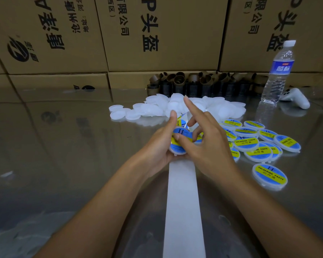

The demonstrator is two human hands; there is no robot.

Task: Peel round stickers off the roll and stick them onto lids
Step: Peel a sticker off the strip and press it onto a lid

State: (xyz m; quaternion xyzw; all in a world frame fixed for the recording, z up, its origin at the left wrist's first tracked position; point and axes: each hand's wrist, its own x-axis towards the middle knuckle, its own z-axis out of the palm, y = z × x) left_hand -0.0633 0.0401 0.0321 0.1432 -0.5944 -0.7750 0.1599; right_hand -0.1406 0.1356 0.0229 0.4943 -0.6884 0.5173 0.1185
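**A:** Head view. Where is the job right now?

**B:** Dead centre. The left hand (157, 146) is curled around a lid (175, 150) and holds it off the surface (82, 146). The right hand (209, 144) has its thumb (181, 141) down on the blue-and-yellow sticker (183, 132). Its forefinger (190, 107) sticks out straight toward 12 o'clock, and the other fingers are bent close to the strip. I cannot tell whether they pinch it.

**A:** So this is the pressing-down step?

**B:** I judge so. To do it well, keep the lid cupped firmly and roll the thumb from the middle outward so no bubble is trapped. Check the disc sits concentric with the rim before rubbing the edge flat.

**A:** Which way do things point?

**B:** The lid is round, so it has no long axis. Its labelled face tilts up toward the camera. The white backing strip (185, 202) does have one, and it runs from the hands straight down to 6 o'clock.

**A:** And the stock?

**B:** The blank lids (153, 108) are heaped at 12 o'clock, just beyond the fingers. The finished lids (259, 146) lie at 3 o'clock with their labels up.
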